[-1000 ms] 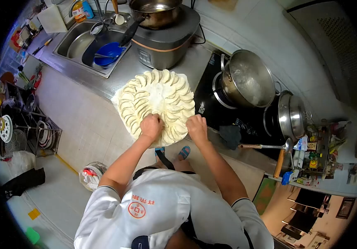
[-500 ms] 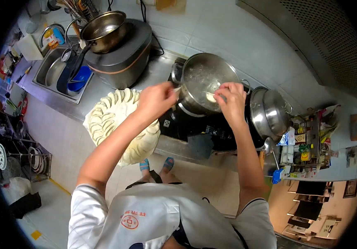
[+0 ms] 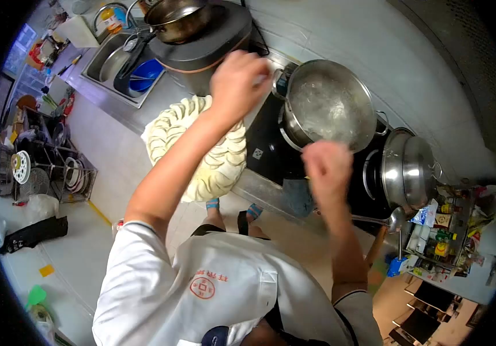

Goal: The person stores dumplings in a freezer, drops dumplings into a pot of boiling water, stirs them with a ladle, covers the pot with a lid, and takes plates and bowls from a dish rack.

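My left hand (image 3: pixel 240 83) is raised left of the pot, above the dumplings' far edge. Its fingers are curled together, and what they may hold is hidden. Raw pleated dumplings (image 3: pixel 170 124) lie in rings on a round, flour-dusted tray below my left forearm. A steel pot (image 3: pixel 298 115) of bubbling water stands on the black stove (image 3: pixel 264 147). My right hand (image 3: pixel 327 170) is over the pot's near rim, its fingers bent and smeared by motion.
A dark cooker (image 3: pixel 202 55) with a saucepan (image 3: pixel 178 23) on its lid stands behind the dumplings. The sink (image 3: pixel 106 63) with a blue bowl (image 3: pixel 144 75) is left. Right of the pot are steel pans (image 3: pixel 400 167) and a ladle (image 3: pixel 396 219).
The dumpling that was in my right hand at the pot no longer shows there. That hand has pulled back toward me. My left hand has lifted away from the pot's side. The view has shifted.
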Demonstrator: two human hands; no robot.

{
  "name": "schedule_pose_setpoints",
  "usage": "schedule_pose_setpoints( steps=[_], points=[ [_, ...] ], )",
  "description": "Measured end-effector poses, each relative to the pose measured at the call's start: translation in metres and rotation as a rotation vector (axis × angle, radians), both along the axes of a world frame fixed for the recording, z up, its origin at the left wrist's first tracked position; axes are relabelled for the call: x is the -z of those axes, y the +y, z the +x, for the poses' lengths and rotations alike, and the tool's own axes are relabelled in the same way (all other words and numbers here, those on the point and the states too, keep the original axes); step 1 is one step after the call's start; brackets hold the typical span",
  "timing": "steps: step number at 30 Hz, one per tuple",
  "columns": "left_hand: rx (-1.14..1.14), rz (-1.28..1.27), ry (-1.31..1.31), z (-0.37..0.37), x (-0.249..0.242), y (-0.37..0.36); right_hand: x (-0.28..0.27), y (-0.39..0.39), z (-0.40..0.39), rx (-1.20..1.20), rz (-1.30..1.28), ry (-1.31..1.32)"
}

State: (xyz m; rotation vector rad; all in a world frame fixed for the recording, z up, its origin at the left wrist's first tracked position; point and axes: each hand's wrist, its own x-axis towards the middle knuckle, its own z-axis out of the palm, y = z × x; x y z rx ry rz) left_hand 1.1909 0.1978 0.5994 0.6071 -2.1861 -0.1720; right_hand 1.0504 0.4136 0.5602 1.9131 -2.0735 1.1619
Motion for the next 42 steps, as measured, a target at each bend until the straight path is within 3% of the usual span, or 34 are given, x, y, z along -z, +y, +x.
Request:
schedule_pose_setpoints(
  steps=[1, 4, 8, 19, 23, 26, 28, 30, 32, 35, 39, 42],
  points=[
    [-0.05, 0.063, -0.026, 0.032, 0.015, -0.007, 0.023, 0.0, 0.028, -0.112, 0.046, -0.083],
    [-0.164, 0.292, -0.27, 0.118, 0.097, -0.01, 0.093, -0.015, 0.084, -0.121, 0.193, -0.138],
    [-0.022, 0.243, -0.466, 0.177, 0.179, 0.017, 0.139, -0.066, 0.119, -0.065, 0.189, -0.053],
    [0.2, 0.155, -0.45, 0.187, 0.23, 0.013, 0.192, -0.129, 0.156, -0.146, 0.189, 0.276],
    [0.313, 0.22, -0.467, 0.186, 0.21, 0.006, 0.169, -0.129, 0.15, -0.142, 0.179, 0.203],
    [0.433, 0.332, -0.419, 0.181, 0.176, -0.004, 0.109, -0.113, 0.131, -0.111, 0.246, 0.034],
    [0.513, 0.399, -0.503, 0.162, 0.128, -0.006, 0.068, -0.099, 0.1, -0.111, 0.239, -0.095],
    [0.558, 0.456, -0.595, 0.136, 0.063, -0.006, 0.015, -0.086, 0.057, -0.107, 0.072, -0.029],
    [0.656, 0.45, -0.508, 0.097, 0.032, -0.009, -0.032, -0.069, 0.017, 0.023, 0.101, 0.03],
    [0.671, 0.461, -0.449, 0.027, -0.02, -0.007, -0.058, -0.051, -0.041, 0.215, 0.277, 0.169],
    [0.495, 0.118, -0.433, -0.074, -0.004, 0.005, -0.008, -0.049, -0.107, 0.302, 0.327, 0.339],
    [0.37, -0.099, -0.509, -0.139, 0.052, 0.003, 0.028, -0.053, -0.138, 0.327, 0.368, 0.41]
  ],
)
